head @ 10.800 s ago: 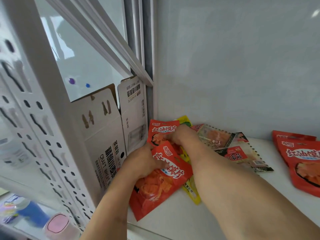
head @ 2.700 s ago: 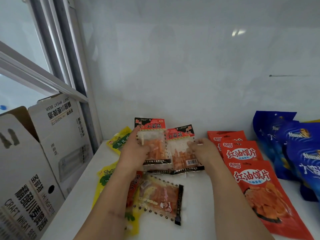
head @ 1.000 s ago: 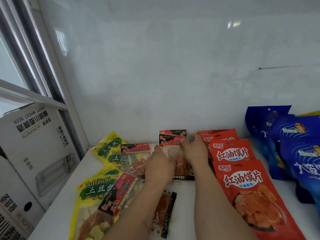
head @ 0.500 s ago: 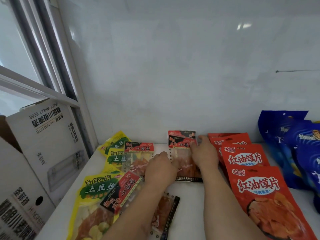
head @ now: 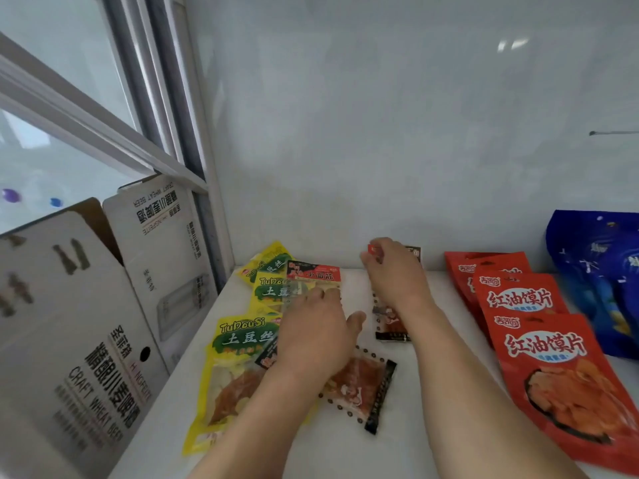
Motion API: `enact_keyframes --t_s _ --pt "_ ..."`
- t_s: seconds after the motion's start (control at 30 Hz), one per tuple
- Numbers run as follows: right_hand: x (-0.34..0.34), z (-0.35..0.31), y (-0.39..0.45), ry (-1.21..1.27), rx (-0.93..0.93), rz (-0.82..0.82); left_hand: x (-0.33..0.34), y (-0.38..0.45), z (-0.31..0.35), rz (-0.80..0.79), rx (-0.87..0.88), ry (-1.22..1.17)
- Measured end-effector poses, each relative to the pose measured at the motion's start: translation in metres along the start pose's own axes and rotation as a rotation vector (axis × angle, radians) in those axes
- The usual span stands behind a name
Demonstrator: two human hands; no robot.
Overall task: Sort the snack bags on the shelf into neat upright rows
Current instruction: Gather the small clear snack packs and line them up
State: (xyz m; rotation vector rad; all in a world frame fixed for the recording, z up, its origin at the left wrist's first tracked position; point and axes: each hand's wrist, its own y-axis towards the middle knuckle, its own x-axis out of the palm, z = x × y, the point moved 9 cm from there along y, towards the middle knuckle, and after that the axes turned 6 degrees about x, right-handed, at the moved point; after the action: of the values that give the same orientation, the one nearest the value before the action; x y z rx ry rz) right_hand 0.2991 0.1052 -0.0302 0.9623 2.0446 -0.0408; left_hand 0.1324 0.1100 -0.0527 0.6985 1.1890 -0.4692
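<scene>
The right hand pinches a clear snack packet upright in closed fingers, while the left hand lies flat, fingers spread, on another clear packet just left of it.

The left hand is covering the lower part of the clear red-topped packet and most of a second packet under the palm, so only a dark corner of that one is showing. The right hand is hiding the top and middle of the clear packet at the back, and whether the fingers are pinching it or only resting on it is hard to tell. The blue bags are running off the right edge, blurred, their print unreadable. The nearest red bag is being cut at the bottom right corner. The cardboard box is spilling past the left edge.
</scene>
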Motion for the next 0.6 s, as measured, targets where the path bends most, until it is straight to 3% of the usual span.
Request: enact_keyframes --t_s 0.13,0.37,0.6 --pt "0.049 -0.032 -0.017 -0.21 -0.035 -0.237 0.006 -0.026 -0.011 -0.067 0.043 0.135" --pt "0.081 -0.031 -0.031 -0.469 0.182 -0.333 0.006 -0.033 -0.039 -0.137 0.133 0.103" --pt "0.08 -0.034 -0.044 -0.307 0.211 -0.296 -0.013 -0.044 -0.078 0.089 -0.108 0.125"
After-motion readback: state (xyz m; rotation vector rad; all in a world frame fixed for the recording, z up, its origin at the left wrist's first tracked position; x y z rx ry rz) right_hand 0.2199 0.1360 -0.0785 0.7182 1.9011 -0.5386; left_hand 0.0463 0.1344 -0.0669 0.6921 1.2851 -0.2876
